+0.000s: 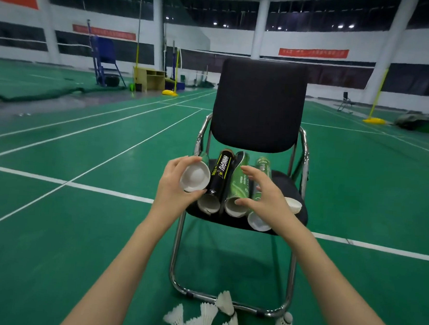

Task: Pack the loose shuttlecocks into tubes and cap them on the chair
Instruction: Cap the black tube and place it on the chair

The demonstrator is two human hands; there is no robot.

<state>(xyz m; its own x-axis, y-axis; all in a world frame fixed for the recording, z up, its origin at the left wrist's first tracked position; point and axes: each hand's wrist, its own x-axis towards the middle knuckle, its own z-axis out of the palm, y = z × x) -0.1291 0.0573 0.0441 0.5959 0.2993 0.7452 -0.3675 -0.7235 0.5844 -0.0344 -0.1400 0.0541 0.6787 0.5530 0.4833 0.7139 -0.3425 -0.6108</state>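
Observation:
A black chair (259, 104) with chrome legs stands in front of me. On its seat lie a black tube (220, 175), a green tube (239, 186) and a second green tube (263, 170), their white open ends toward me. My left hand (175, 182) holds a white tube end or cap (195, 178) at the seat's left edge. My right hand (261, 193) hovers with spread fingers over the green tubes, thumb at the middle tube's mouth. A white cap (293, 205) lies on the seat's right. Several loose white shuttlecocks (209, 315) lie on the floor by the chair's base.
Green badminton court floor (79, 217) with white lines surrounds the chair. Far behind are a blue umpire stand (103, 60), a wooden desk (148, 78), yellow net posts (378, 97) and a folded chair at the right.

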